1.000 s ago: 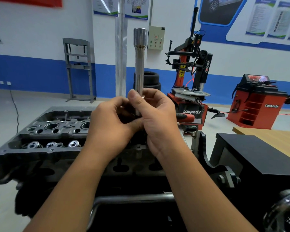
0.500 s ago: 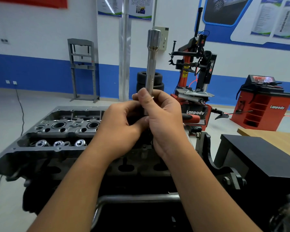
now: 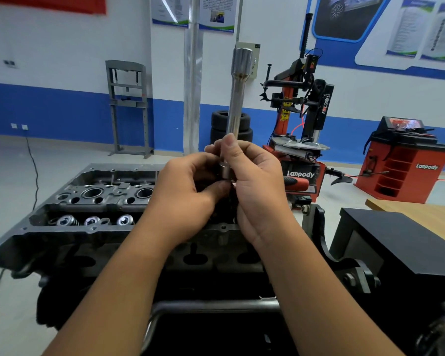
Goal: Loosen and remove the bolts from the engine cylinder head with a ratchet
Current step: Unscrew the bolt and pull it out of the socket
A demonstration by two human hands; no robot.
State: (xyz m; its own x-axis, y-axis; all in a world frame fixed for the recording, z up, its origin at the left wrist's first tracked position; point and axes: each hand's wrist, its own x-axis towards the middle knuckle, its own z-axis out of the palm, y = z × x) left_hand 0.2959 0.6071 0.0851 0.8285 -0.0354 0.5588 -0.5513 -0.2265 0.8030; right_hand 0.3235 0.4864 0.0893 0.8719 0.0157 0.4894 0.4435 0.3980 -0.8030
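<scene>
Forearms rise from the bottom edge toward the middle of the view, over a bent metal bar (image 3: 211, 305) at 6 o'clock. At the centre, the left hand (image 3: 188, 199) curls around something dark at the base of the tool, with its thumb pressed in toward the right hand; what it holds is hidden. The right hand (image 3: 254, 186) pinches a long silver extension bar (image 3: 235, 109) low on its shaft, fingers and thumb wrapped around it. The bar stands nearly upright, its wide end pointing to 12 o'clock.

Judging by this, the step is tool assembly: joining the bar to the ratchet or to a socket, and no bolt is yet engaged. Next the joint must seat fully, then the tool must be turned over and lowered squarely onto a bolt.

Just behind the hands, running toward 9 o'clock, lies the cylinder head (image 3: 98, 199), with valve springs (image 3: 91, 220) along its near side. A black box (image 3: 396, 242) sits at 3 o'clock. Farther off at 1 o'clock stands a red tyre machine (image 3: 301, 119), with stacked tyres (image 3: 217, 125) near 12.
</scene>
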